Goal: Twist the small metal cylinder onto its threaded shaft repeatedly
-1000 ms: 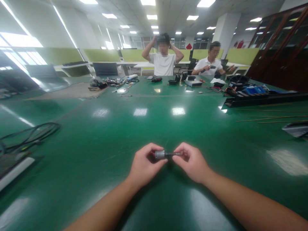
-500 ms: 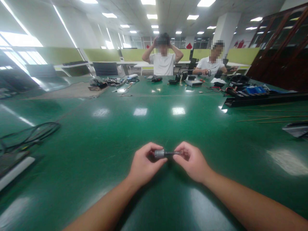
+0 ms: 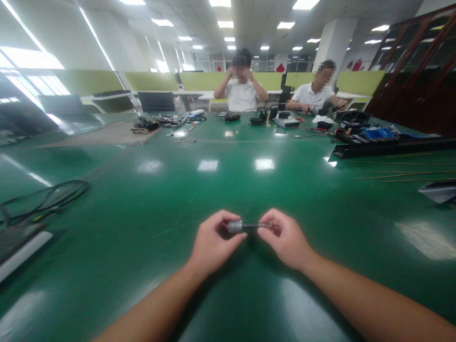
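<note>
1. So the part (image 3: 235,226) is right in the middle, held level between both hands just over the green table (image 3: 228,185). Can't tell if it's touching the top.
2. Left hand (image 3: 215,244) has the fat grey end: thumb on the near side, fingers on the far side, clamped on it.
3. Right hand (image 3: 285,240) has its thumb and fingertips pinched on the far end of the thin dark shaft (image 3: 252,225). The tip's mostly hidden by the fingers, and it's kinda blurry there.
4. The hands are near each other but not touching, with a bit of bare shaft showing between them.
5. Off to the left there's a loop of black cable (image 3: 67,194). Over on the right, some thin rods (image 3: 409,172) lie in front of a black rail (image 3: 384,151).
6. Two people in white shirts (image 3: 242,96) are across the table, one with both hands up at the head.
</note>
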{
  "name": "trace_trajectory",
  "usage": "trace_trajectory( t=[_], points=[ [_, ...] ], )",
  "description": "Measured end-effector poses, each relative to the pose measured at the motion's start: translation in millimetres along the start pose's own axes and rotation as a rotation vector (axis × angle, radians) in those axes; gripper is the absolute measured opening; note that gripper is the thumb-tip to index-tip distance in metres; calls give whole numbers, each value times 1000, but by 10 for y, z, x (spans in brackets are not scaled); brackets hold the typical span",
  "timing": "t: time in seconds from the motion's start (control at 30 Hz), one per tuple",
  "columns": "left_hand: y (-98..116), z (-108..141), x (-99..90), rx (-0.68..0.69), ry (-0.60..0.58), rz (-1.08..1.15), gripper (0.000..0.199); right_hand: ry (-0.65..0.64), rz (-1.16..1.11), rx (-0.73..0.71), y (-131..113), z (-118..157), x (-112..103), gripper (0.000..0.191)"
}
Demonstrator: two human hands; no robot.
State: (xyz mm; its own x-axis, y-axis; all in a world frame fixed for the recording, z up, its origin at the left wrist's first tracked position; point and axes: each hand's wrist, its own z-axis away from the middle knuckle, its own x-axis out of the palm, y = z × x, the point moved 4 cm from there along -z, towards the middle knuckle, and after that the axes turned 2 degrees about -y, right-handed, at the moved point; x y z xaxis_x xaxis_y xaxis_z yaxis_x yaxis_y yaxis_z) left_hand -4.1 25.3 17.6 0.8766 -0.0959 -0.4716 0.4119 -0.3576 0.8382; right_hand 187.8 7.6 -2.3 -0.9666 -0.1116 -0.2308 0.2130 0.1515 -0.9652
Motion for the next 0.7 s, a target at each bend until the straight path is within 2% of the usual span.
trace_trajectory(
  t=[0.7],
  points=[
    [-13, -10, 6, -48, 2, 63, 27, 13, -35, 1, 48, -10, -15, 12]
  ],
)
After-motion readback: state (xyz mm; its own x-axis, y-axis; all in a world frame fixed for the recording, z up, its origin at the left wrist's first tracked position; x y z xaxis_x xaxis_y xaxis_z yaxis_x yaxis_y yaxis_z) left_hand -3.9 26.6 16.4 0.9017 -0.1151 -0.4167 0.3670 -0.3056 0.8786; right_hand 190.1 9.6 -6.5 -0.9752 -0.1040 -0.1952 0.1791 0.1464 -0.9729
